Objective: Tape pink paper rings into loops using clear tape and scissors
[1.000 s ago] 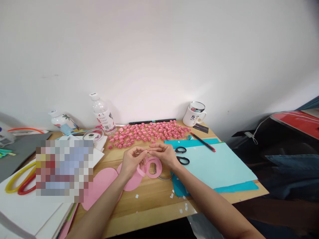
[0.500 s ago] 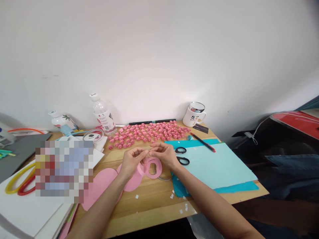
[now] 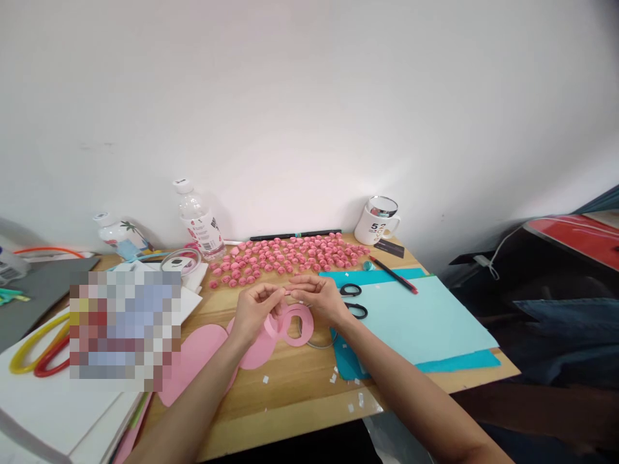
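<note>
My left hand (image 3: 255,312) and my right hand (image 3: 320,298) meet over the middle of the wooden table (image 3: 290,393), fingertips pinched together on the end of a pink paper spiral strip (image 3: 294,325). The strip hangs down in a loose coil between the hands, over a pink paper circle (image 3: 258,345). Both hands are closed. Behind them lie several small pink rolled paper roses (image 3: 285,258) spread in rows.
Black scissors (image 3: 355,301) lie on light blue paper (image 3: 416,319) to the right, with a red pencil (image 3: 394,275) and a white mug (image 3: 377,222) behind. Two plastic bottles (image 3: 198,222) stand at the back left beside a tape roll (image 3: 180,262). Coloured loops (image 3: 33,345) lie on white sheets at left.
Almost nothing has moved. My fingers shifted slightly on the strip end and the view dipped a touch.
</note>
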Motion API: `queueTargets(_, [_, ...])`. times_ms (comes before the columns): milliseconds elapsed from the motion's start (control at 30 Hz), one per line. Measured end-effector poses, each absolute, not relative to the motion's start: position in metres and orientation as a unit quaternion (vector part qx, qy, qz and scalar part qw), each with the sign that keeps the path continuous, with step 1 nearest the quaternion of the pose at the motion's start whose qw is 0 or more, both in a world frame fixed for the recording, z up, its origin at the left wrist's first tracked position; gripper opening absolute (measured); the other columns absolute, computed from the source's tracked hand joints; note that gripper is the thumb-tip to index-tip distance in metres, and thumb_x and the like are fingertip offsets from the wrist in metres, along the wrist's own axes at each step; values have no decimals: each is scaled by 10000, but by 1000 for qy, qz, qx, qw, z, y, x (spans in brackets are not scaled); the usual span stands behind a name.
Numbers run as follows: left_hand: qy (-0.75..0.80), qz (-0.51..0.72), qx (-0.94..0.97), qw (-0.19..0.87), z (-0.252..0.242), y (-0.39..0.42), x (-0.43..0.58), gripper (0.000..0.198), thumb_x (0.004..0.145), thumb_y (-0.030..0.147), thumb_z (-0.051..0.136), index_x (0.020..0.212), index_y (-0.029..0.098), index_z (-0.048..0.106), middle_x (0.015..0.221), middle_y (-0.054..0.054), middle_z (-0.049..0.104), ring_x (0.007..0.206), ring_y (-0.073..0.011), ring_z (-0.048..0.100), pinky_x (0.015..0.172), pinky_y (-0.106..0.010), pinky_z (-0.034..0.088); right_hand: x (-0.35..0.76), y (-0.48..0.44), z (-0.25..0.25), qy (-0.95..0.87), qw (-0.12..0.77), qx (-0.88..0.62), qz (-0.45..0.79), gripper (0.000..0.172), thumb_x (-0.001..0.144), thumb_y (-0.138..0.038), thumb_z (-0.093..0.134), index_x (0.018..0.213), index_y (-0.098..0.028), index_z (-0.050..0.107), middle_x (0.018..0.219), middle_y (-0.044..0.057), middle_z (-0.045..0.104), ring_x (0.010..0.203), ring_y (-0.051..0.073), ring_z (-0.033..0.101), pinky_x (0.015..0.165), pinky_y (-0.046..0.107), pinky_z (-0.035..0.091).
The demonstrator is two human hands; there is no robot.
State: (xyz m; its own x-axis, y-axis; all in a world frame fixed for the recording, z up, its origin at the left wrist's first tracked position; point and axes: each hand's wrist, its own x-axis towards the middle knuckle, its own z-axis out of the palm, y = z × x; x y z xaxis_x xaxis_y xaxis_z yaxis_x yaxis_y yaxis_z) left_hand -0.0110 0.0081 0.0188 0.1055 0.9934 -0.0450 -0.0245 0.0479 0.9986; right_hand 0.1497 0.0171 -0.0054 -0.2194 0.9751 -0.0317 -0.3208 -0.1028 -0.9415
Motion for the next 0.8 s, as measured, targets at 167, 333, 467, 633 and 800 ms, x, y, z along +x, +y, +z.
queueTargets(167, [477, 464, 508, 547, 18, 7, -10, 163, 696, 278, 679, 663, 129, 623, 446, 30, 576, 389, -68, 483, 410, -175, 382, 149, 18, -6, -441, 511, -381, 632, 308, 578, -267, 780, 855, -172, 685, 796, 52, 734, 744, 190, 686, 722, 319, 523])
queueTargets(333, [475, 462, 506, 552, 20, 7, -10, 176, 698, 285, 676, 639, 128, 622, 447, 27, 576, 385, -66, 479, 411, -176, 381, 148, 17, -5, -431, 528, -384, 623, 307, 552, -262, 793, 818, -169, 671, 721, 35, 725, 689, 183, 679, 673, 305, 521])
queueTargets(467, [470, 455, 509, 559, 19, 7, -10, 181, 701, 290, 676, 638, 129, 624, 453, 25, 579, 384, -67, 479, 408, -178, 383, 148, 17, -5, -425, 527, -387, 626, 319, 521, -249, 808, 790, -161, 662, 689, 28, 714, 628, 166, 663, 624, 285, 509])
queueTargets(633, [463, 450, 518, 560, 18, 6, -10, 194, 706, 295, 675, 629, 126, 617, 446, 24, 573, 386, -66, 477, 410, -177, 383, 148, 17, -6, -423, 531, -382, 627, 262, 509, -245, 816, 653, -158, 617, 583, -13, 655, 509, 111, 595, 524, 235, 468])
queueTargets(800, [462, 445, 514, 569, 17, 6, -10, 201, 720, 317, 659, 664, 127, 621, 459, 15, 587, 377, -73, 478, 391, -184, 376, 149, 19, -7, -424, 503, -353, 666, 227, 540, -249, 808, 610, -151, 616, 581, -24, 626, 505, 82, 561, 516, 211, 449])
